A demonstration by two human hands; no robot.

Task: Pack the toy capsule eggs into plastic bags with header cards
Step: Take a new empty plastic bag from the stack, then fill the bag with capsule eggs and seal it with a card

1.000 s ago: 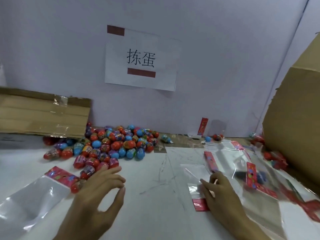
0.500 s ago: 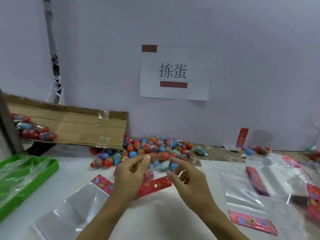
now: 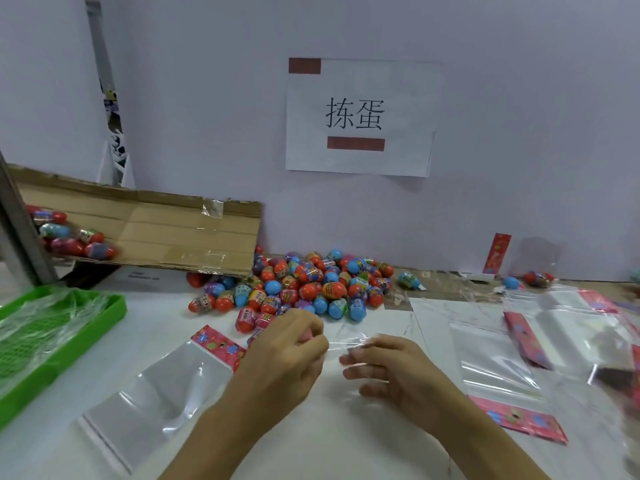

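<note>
1. A loose heap of small red, blue and purple plastic capsule eggs (image 3: 301, 285) is lying on the white tabletop (image 3: 363, 441) against the back wall, just beyond the hands, probably so that eggs are within easy reach.
2. A clear plastic bag with a red printed header card (image 3: 162, 386) is lying flat near the left forearm, its card end pointing towards the heap; more clear bags with red header cards (image 3: 519, 368) are spreading over the table's right side, likely as stock.
3. The left hand (image 3: 287, 355) is curling its fingers together around the edge of a thin clear plastic bag (image 3: 346, 341); something pink is showing inside the grip, but whether it is an egg or a card I cannot tell.
4. The right hand (image 3: 388, 368) is gripping the same film with thumb against forefinger, the other fingers loosely spread. Both hands seem to be pulling the bag taut between them, perhaps to open its mouth.
5. A green plastic tray (image 3: 104, 317) lined with clear film is sitting at far left, and a tilted brown cardboard box flap (image 3: 156, 233) is holding a few more eggs.
</note>
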